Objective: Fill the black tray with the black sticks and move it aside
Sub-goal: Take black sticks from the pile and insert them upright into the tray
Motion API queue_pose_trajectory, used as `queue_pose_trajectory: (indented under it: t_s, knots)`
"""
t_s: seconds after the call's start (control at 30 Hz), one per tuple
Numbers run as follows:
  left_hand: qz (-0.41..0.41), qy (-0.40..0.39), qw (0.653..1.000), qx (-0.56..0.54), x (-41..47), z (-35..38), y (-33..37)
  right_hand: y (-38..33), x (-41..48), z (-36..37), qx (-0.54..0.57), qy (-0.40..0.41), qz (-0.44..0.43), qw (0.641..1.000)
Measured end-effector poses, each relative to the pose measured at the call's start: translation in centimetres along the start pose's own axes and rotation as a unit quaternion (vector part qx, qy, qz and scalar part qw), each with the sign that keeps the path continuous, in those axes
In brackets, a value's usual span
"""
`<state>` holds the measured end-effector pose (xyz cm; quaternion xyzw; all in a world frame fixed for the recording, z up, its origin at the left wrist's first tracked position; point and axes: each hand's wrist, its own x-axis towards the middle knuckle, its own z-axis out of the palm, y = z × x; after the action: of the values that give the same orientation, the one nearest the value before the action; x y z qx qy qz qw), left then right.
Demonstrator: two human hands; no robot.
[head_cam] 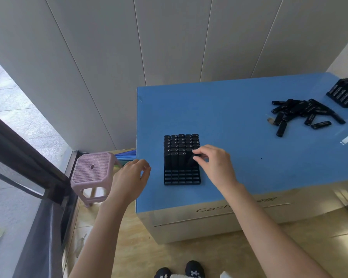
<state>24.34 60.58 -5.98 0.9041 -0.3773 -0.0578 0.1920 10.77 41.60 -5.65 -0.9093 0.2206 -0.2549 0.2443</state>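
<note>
Black tray (182,178) holds upright black sticks (179,146), near rows empty; loose sticks (303,113) lie piled well apart

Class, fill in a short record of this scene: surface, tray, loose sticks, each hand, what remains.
Surface: blue top of a cardboard box
Tray: black tray, far rows hold upright sticks, near rows empty
Loose sticks: pile at far right
Right hand: pinches one stick at the tray's right side
Left hand: holds nothing, left of the tray
Remaining: fill near rows, move tray aside
</note>
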Motion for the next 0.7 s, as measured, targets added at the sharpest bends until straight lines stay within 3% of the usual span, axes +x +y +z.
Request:
queue_pose_trajectory:
  t_s: [0.23,0.47,0.7]
  knots:
    - [0.0,-0.001,1.0,0.007,-0.3,-0.3,0.2,-0.1,1.1,0.1,-0.023,-0.069,-0.046,0.996]
    - [0.009,-0.001,1.0,-0.008,-0.7,-0.7,0.7,-1.0,-0.3,0.7,-0.101,0.013,-0.06,0.993]
    - [0.06,-0.005,0.998,-0.028,-0.8,-0.6,3.6,-0.4,-3.2,-1.0,-0.017,0.018,0.055,0.998]
